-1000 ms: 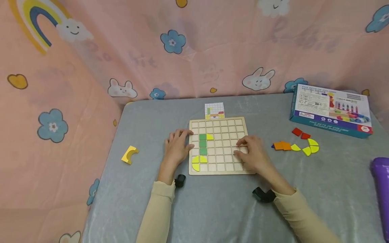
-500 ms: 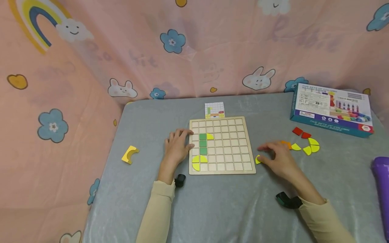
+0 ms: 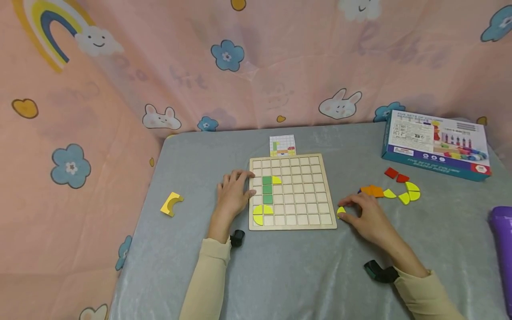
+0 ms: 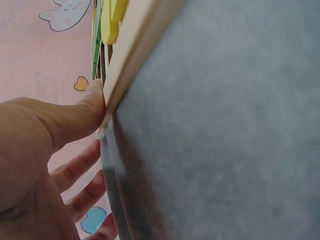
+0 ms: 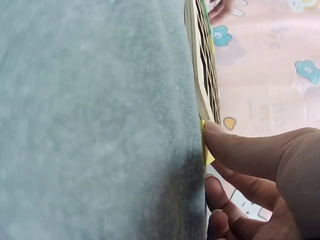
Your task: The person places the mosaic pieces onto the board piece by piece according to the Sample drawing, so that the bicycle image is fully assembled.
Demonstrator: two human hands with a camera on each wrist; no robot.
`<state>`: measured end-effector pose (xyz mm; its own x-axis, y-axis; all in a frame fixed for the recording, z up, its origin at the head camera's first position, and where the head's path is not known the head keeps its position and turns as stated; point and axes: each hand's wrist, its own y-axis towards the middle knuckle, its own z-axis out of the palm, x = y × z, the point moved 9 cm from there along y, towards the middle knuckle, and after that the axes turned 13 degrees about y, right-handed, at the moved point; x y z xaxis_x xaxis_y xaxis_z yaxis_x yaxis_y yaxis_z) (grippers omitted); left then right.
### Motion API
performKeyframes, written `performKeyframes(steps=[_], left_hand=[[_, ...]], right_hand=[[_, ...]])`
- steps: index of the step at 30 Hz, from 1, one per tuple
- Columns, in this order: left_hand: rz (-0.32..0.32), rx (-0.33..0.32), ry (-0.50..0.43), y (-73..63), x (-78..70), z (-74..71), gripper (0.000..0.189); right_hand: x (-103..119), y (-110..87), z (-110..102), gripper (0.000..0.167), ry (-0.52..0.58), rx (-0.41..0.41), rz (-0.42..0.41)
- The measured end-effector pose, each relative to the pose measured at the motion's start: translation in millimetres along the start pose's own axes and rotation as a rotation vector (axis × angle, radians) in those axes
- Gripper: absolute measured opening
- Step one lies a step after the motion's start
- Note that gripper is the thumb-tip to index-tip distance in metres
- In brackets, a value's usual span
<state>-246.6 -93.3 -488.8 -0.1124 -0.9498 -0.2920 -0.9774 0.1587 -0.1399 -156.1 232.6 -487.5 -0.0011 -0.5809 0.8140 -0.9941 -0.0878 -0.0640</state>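
The worktop (image 3: 288, 271) is covered in grey; a yellow piece (image 3: 341, 211) is pinched by the right hand (image 3: 367, 218), just right of the board (image 3: 298, 196), whose left edge is touched by the left hand (image 3: 233, 194), fingers unclenched.

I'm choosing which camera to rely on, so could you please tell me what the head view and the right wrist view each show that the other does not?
Only the head view shows the box, the pattern card, the yellow arched block and the purple object.

Only the right wrist view shows the lower fingertips of the right hand and a low, edge-on look at the board.

Both show the yellow piece at the right thumb, part of the left hand, the grey cloth and the pink backdrop.
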Motion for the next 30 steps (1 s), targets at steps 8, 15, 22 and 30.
performKeyframes(steps=[8,15,22,30], left_hand=[[-0.006,-0.003,0.004,-1.0,-1.4,-1.1,0.043],[-0.004,-0.003,0.001,-0.6,-1.1,-0.6,0.043],[-0.001,0.007,0.011,0.1,-0.1,1.2,0.043],[-0.004,0.003,0.012,0.3,-0.2,1.2,0.043]], right_hand=[[0.5,0.4,0.7,0.022,0.003,-0.022,0.023],[8.7,1.4,8.2,0.027,0.058,-0.06,0.0],[26.7,8.1,8.7,0.02,0.132,-0.124,-0.046],[51.9,15.9,31.0,0.006,0.149,-0.084,-0.104]])
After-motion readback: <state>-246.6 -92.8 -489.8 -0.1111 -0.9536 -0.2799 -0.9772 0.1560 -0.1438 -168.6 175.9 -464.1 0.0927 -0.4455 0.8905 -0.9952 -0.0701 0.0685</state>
